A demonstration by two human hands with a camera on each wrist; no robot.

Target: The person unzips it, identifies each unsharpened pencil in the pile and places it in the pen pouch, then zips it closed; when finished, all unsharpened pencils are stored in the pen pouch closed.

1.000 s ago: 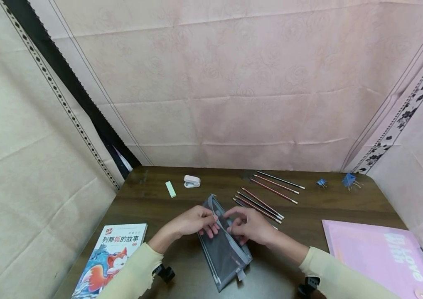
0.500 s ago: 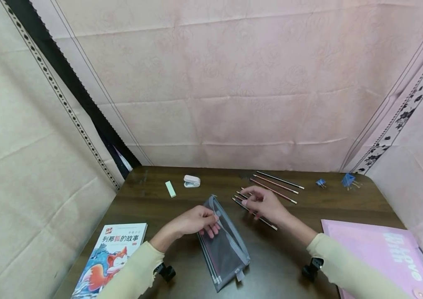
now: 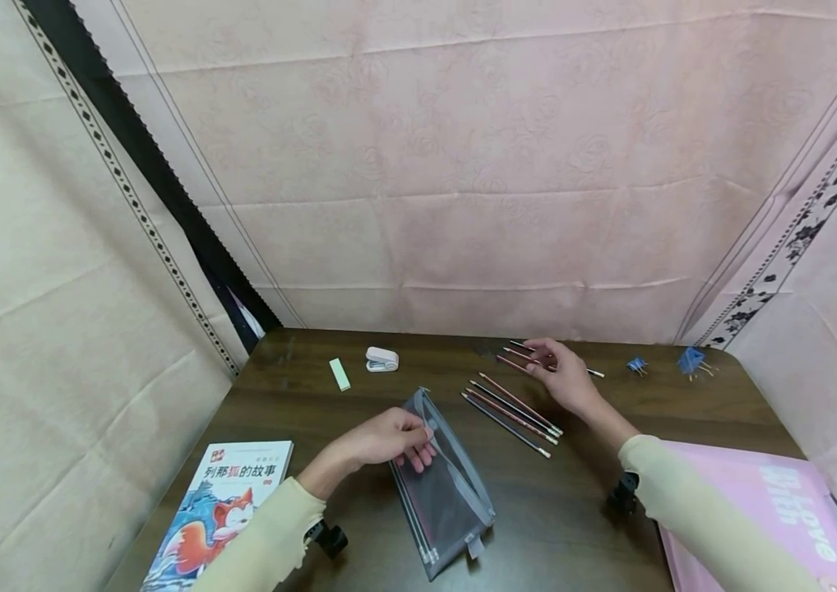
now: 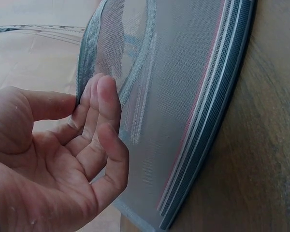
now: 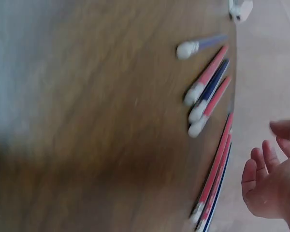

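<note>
My left hand (image 3: 383, 439) pinches the zipped edge of a grey mesh pencil pouch (image 3: 455, 503), which lies slanted with its mouth parted. In the left wrist view, thumb and fingertips meet at the rim, and thin pink and pale lines show through the mesh pouch (image 4: 179, 96). My right hand (image 3: 565, 380) is over the far set of pencils (image 3: 511, 363), fingers loosely bent, partly covering them. Nothing shows between its fingers in the right wrist view, where that hand (image 5: 275, 179) is beside the pencils (image 5: 214, 174). Several more pencils (image 3: 511, 417) lie between pouch and right hand.
A white stapler (image 3: 381, 359) and pale green eraser-like strip (image 3: 339, 374) lie at the back left. Two blue binder clips, one small (image 3: 636, 365) and one larger (image 3: 691, 360), stand back right. A picture book (image 3: 222, 510) lies left, a pink folder (image 3: 774, 501) right, partly under the right sleeve.
My right hand has left the pouch's mouth and moved away and to the right, past the near pencils to the far ones. The left hand keeps its pinch on the pouch.
</note>
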